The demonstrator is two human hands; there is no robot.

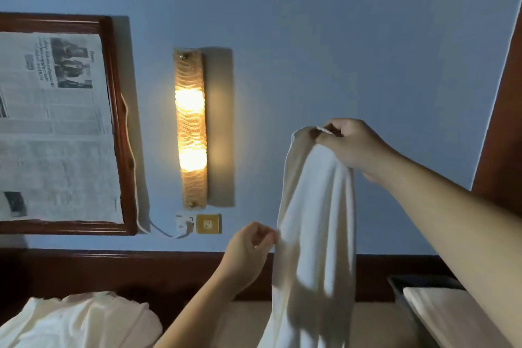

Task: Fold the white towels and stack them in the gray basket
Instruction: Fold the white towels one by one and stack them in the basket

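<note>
Towel [316,223] hanging lengthwise at center right: right hand [350,144] fingers pinching top corner, left hand [248,246] fingers pinching left edge below.

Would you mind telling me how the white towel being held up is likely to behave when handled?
Probably floppy: the white towel hangs in long folds from the right hand. Likely light for its size, since a fingertip pinch carries it. It seems unlikely to slip: the left hand pinches its edge without trouble.
</note>
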